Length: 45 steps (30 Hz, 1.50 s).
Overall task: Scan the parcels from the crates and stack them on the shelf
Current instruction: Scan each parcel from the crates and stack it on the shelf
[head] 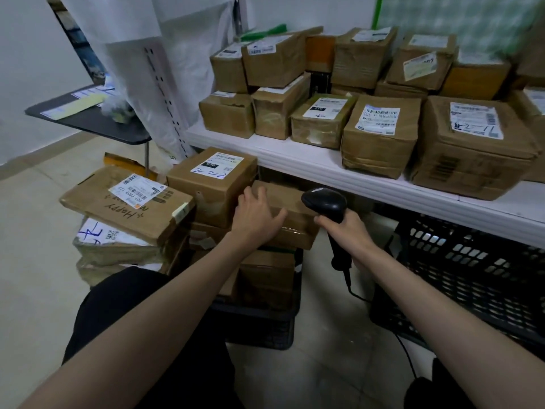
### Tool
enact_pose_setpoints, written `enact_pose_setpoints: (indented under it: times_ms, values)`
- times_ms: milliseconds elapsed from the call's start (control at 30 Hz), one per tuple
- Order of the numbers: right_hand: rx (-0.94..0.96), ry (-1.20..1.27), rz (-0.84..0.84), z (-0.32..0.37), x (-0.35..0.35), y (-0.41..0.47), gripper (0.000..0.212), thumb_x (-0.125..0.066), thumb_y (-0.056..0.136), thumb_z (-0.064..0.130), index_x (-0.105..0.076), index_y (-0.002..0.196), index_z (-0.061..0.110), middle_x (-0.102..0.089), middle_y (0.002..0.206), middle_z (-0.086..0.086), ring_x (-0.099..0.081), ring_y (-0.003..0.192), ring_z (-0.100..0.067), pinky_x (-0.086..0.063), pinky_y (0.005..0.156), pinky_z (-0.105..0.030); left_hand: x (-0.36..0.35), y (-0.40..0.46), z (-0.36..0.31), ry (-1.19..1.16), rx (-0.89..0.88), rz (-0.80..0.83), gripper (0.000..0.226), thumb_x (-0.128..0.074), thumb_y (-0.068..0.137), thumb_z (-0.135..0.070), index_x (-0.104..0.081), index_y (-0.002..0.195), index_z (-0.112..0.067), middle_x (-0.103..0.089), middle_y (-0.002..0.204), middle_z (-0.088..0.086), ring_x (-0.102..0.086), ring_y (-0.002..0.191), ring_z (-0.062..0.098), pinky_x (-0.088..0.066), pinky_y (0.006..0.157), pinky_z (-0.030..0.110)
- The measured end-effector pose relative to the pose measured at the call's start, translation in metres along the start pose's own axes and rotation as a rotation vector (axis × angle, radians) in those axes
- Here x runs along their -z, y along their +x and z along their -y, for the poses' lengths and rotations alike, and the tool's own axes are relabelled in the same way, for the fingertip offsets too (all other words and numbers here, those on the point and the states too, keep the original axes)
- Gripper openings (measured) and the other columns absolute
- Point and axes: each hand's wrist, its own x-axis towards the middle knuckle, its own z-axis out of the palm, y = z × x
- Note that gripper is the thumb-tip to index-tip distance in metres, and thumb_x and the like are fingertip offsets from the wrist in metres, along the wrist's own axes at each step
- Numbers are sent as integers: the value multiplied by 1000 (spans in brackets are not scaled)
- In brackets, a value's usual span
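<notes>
My left hand (pixel 256 215) rests on a plain brown parcel (pixel 295 215) lying on top of the pile in the black crate (pixel 259 323), fingers curled over its far left corner. My right hand (pixel 345 231) grips the handle of a black barcode scanner (pixel 326 202), whose head hovers just over the same parcel's right end. A labelled parcel marked 2-2-2 (pixel 212 184) sits to the left of it. The white shelf (pixel 295 160) above carries several brown parcels (pixel 380 134) in rows and stacks.
A second black crate (pixel 477 278) stands under the shelf at the right. Left of the first crate lies a flat parcel reading HAPPY (pixel 126 205) on top of others. A dark folding table (pixel 88 116) with papers stands at the back left. The scanner's cable (pixel 404 349) trails over the floor.
</notes>
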Motion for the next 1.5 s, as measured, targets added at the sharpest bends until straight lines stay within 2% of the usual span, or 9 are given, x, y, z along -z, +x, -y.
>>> enact_pose_setpoints:
  times_ms: [167, 433, 600, 700, 967, 1133, 1267, 1367, 1500]
  values:
    - [-35, 124, 41, -10, -3, 3, 38, -73, 91, 31, -65, 127, 23, -67, 116, 3, -60, 113, -15, -48, 102, -36, -4, 1, -4, -133, 45, -1, 76, -56, 100, -49, -20, 157, -13, -29, 154, 19, -35, 141, 34, -34, 114, 44]
    - [32, 151, -97, 1, 21, -21, 39, -74, 88, 35, -66, 125, 25, -68, 119, 5, -61, 114, -14, -49, 106, -40, 0, -15, -26, -257, 29, -15, 82, -56, 100, -52, -17, 160, -13, -24, 157, 20, -30, 144, 36, -34, 114, 43]
    - [28, 166, -132, -10, 45, -61, 53, -73, 73, 53, -70, 119, 29, -72, 113, 6, -66, 111, -16, -52, 104, -49, -7, -33, -27, -408, 73, 27, 81, -55, 100, -52, -19, 161, -11, -20, 159, 17, -32, 145, 36, -34, 118, 49]
    - [33, 214, -139, -23, 61, -81, 40, -75, 83, 43, -70, 120, 28, -74, 114, 6, -68, 110, -13, -53, 104, -46, -11, -37, -24, -514, 114, 87, 83, -59, 99, -51, -21, 161, -11, -15, 164, 14, -29, 149, 36, -33, 120, 54]
    - [38, 446, -252, -27, 98, -105, 13, -66, 98, 14, -70, 108, 7, -71, 82, 5, -69, 82, -9, -53, 80, -32, -19, -50, -42, -598, 25, 114, 76, -83, 85, -29, -44, 149, -14, -44, 140, 7, -52, 123, 24, -49, 107, 41]
    - [4, 544, -274, -11, 107, -106, 8, -62, 100, 12, -69, 103, 13, -78, 92, -1, -77, 89, -16, -62, 77, -27, -22, -50, -51, -652, -65, 39, 79, -85, 80, -9, -41, 145, -16, -51, 138, 0, -56, 110, 18, -46, 72, 15]
    - [-13, 555, -312, -8, 116, -107, 10, -63, 100, 20, -69, 106, 15, -77, 99, -9, -77, 91, -19, -62, 82, -32, -16, -47, -49, -901, -63, 207, 108, -88, 77, -12, -22, 160, -34, -41, 142, -1, -59, 111, 20, -57, 81, 29]
    - [-26, 562, -322, -10, 121, -106, 19, -64, 99, 24, -69, 115, 14, -75, 103, -18, -75, 99, -27, -61, 87, -40, -10, -50, -53, -1020, -65, 295, 87, -81, 85, -29, -30, 154, -43, -41, 139, -2, -57, 116, 17, -58, 87, 35]
    - [-1, 548, -306, -15, 118, -111, 26, -66, 98, 24, -69, 124, 20, -76, 113, -3, -72, 108, -24, -61, 89, -44, -8, -52, -58, -1084, 0, 225, 39, -57, 103, -41, -45, 137, -28, -52, 122, -3, -58, 118, 20, -56, 99, 47]
